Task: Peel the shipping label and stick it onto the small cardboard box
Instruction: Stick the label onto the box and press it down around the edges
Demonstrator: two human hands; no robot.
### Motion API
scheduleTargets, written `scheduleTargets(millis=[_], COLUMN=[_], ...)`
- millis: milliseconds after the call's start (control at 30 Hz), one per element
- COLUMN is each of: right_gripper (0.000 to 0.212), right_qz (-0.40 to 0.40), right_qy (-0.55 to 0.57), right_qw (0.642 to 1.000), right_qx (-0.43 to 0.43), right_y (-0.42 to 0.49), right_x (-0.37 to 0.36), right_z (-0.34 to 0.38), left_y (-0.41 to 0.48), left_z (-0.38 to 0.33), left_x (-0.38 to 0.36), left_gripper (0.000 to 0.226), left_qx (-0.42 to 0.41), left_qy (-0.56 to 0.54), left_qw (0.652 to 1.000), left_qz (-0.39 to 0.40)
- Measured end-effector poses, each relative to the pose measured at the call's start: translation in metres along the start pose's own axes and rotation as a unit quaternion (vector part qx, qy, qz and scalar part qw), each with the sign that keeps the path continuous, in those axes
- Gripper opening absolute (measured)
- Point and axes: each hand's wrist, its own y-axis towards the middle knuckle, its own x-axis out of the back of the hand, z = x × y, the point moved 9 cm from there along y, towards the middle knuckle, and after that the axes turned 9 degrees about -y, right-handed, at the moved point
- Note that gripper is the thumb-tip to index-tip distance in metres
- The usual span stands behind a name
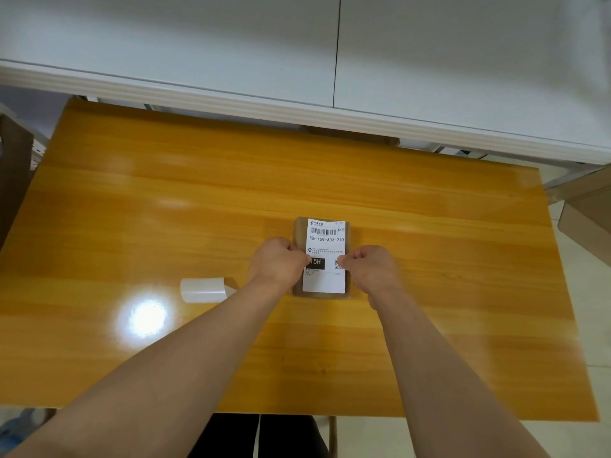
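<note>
A small brown cardboard box (299,230) lies flat near the middle of the wooden table. The white shipping label (325,246), printed with a barcode and "15H-159-A03-210", lies on top of it and covers most of its face. My left hand (277,261) is curled, its thumb pressing the label's left edge. My right hand (370,267) is curled too, thumb and fingertips on the label's right edge. Both hands rest against the box's sides.
A curled white backing sheet (203,289) lies on the yellow wooden table (165,209) left of my left forearm. A white cabinet (297,61) overhangs the far edge. Cardboard boxes (585,213) stand off the right side, another at the left.
</note>
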Motion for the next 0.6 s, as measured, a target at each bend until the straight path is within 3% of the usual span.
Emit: scheduleTargets(millis=[600], right_gripper=[0.026], right_qz=[-0.009], right_qy=[-0.024], right_qw=[1.000], right_qx=[0.009], right_y=[0.0024], right_x=[-0.0004], right_z=[0.0007], left_y=[-0.0017], left_z=[-0.0003], left_x=[-0.0004], left_gripper=[0.016], left_qx=[-0.003], left_qy=[0.011], left_qw=[1.000], left_qz=[-0.003])
